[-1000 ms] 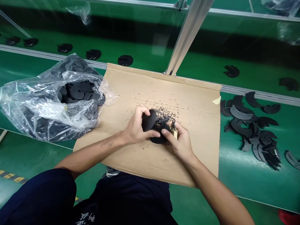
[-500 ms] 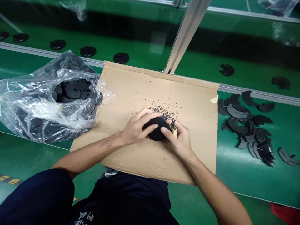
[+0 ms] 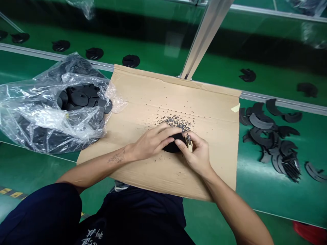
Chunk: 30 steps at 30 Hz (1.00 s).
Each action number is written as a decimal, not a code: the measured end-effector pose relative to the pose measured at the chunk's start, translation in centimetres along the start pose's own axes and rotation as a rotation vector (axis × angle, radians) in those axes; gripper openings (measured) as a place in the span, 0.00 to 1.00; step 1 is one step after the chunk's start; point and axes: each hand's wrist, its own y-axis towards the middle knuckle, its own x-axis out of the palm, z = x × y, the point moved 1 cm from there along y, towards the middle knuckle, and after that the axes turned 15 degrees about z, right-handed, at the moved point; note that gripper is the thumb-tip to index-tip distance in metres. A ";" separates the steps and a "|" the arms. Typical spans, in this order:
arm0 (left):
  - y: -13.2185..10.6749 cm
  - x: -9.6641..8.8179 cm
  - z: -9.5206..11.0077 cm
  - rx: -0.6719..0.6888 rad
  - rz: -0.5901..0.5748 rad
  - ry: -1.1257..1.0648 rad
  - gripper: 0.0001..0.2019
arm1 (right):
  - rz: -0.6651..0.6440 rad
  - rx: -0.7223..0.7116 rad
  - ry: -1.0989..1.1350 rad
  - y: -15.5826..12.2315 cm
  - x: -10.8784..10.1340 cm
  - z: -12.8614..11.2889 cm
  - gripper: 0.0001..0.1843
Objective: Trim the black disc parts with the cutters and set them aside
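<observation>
A black round disc point(image 3: 173, 145) lies flat on a sheet of brown cardboard point(image 3: 153, 98). My left hand point(image 3: 153, 141) lies over the disc with its fingers stretched across the top, pressing it down. My right hand point(image 3: 196, 154) is closed on a small tool with a pale handle point(image 3: 189, 143), its tip at the disc's right edge. Fine black shavings point(image 3: 176, 120) are scattered on the cardboard just beyond the hands.
A clear plastic bag point(image 3: 38, 112) holding several black discs sits at the left. A pile of black crescent-shaped pieces point(image 3: 276, 139) lies at the right on the green bench. Single black discs point(image 3: 130, 61) ride the far green belt. A slanted metal post point(image 3: 204, 37) rises behind the cardboard.
The disc was held tilted up between both hands a second ago. It now lies flat on the cardboard with my left fingers spread over it.
</observation>
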 end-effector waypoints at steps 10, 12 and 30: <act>1.1 -1.3 0.3 -0.138 0.107 -0.184 0.09 | 0.099 -0.575 -0.111 0.1 -0.2 1.0 0.09; 1.1 -1.4 0.4 -0.055 0.116 -0.153 0.09 | 0.080 -0.630 -0.150 0.2 -0.3 1.1 0.11; 1.0 -1.5 0.7 -0.040 0.133 -0.205 0.11 | 0.086 -0.673 -0.105 -0.1 -0.4 1.4 0.12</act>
